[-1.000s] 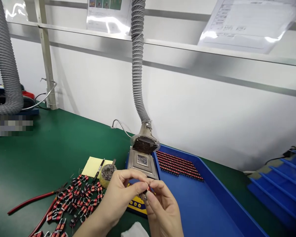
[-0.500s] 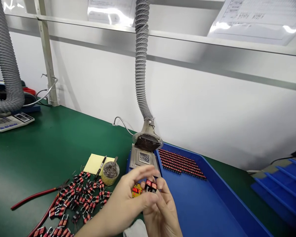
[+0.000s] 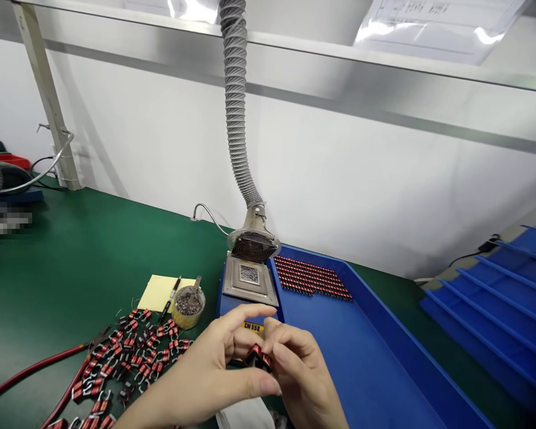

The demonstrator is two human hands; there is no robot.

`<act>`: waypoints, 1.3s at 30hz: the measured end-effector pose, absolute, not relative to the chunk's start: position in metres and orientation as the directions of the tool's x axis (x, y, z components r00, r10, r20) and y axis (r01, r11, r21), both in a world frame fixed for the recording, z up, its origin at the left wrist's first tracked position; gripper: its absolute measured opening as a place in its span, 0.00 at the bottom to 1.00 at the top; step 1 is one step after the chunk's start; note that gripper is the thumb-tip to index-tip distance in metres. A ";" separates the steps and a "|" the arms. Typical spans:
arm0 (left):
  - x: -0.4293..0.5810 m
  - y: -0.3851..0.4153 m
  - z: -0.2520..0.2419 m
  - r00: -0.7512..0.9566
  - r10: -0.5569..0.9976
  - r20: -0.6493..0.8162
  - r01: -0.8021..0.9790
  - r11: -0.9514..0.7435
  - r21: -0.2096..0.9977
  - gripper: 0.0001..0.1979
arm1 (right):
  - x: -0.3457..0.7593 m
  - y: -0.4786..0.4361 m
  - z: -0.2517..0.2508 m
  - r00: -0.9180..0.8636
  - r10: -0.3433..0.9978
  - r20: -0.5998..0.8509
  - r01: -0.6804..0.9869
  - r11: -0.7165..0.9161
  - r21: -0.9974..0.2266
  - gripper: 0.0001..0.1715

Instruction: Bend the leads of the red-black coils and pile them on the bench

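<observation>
The red-and-black coil sits between our hands, in front of the solder pot and left of the blue tray's bare floor. Our right hand pinches its right end between thumb and forefinger; our left hand gapes, thumb spread wide below, and we cannot tell whether its curled fingers bear any weight. A weak pinch could let the coil roll and drop towards the white cloth. Its red windings face upward, a black side towards us; the long axis seems to slant from far left to near right, leads hidden.
</observation>
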State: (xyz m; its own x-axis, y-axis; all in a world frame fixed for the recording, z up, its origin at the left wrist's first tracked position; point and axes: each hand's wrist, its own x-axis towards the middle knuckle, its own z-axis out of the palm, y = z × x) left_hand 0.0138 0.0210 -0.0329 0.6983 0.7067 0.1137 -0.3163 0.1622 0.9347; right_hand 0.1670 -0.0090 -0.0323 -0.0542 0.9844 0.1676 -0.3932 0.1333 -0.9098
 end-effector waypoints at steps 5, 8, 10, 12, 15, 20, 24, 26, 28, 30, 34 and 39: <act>0.011 0.022 -0.026 0.686 0.721 0.098 -0.266 0.123 0.956 0.31 | 0.176 -0.006 -0.030 0.172 0.970 0.173 -0.496 0.237 -0.835 0.15; 0.009 0.023 -0.023 0.673 0.734 0.092 -0.277 0.135 0.951 0.31 | 0.182 -0.007 -0.029 0.272 0.935 0.228 -0.316 0.310 -0.897 0.14; 0.008 0.023 -0.023 0.661 0.745 0.087 -0.285 0.142 0.948 0.30 | 0.182 -0.009 -0.030 0.174 0.944 0.280 -0.147 0.306 -0.941 0.13; 0.007 0.022 -0.023 0.657 0.751 0.073 -0.278 0.151 0.949 0.30 | 0.178 -0.011 -0.032 0.054 0.959 0.280 -0.083 0.284 -0.955 0.11; 0.007 0.021 -0.023 0.661 0.748 0.056 -0.243 0.144 0.959 0.29 | 0.171 -0.013 -0.034 0.005 0.972 0.233 -0.130 0.232 -0.964 0.07; 0.006 0.022 -0.022 0.645 0.763 0.048 -0.209 0.116 0.971 0.28 | 0.166 -0.012 -0.035 0.032 0.968 0.251 -0.198 0.252 -0.947 0.10; 0.006 0.023 -0.022 0.649 0.759 0.059 -0.221 0.114 0.969 0.26 | 0.165 -0.011 -0.036 0.012 0.974 0.228 -0.239 0.224 -0.945 0.09; 0.006 0.023 -0.021 0.653 0.755 0.062 -0.220 0.111 0.969 0.26 | 0.164 -0.011 -0.037 0.010 0.976 0.219 -0.259 0.214 -0.942 0.09; 0.006 0.023 -0.020 0.646 0.761 0.055 -0.213 0.111 0.971 0.25 | 0.162 -0.011 -0.038 0.024 0.976 0.218 -0.268 0.217 -0.939 0.10; 0.006 0.022 -0.019 0.638 0.769 0.047 -0.208 0.113 0.972 0.24 | 0.161 -0.011 -0.038 0.051 0.975 0.217 -0.265 0.223 -0.938 0.11; 0.008 0.021 -0.018 0.638 0.768 0.061 -0.201 0.089 0.975 0.22 | 0.159 -0.012 -0.038 0.110 0.973 0.202 -0.247 0.224 -0.943 0.14; 0.013 0.018 -0.019 0.619 0.776 0.121 -0.308 0.098 0.946 0.15 | 0.158 -0.012 -0.039 0.215 0.926 0.310 -0.133 0.342 -0.930 0.17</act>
State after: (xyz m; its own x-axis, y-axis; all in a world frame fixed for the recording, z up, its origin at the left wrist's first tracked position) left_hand 0.0134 0.0179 -0.0192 0.6192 0.7758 0.1213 -0.3082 0.0981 0.9462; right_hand 0.1579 -0.0115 -0.0386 0.2150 0.9260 0.3103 -0.1326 0.3424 -0.9301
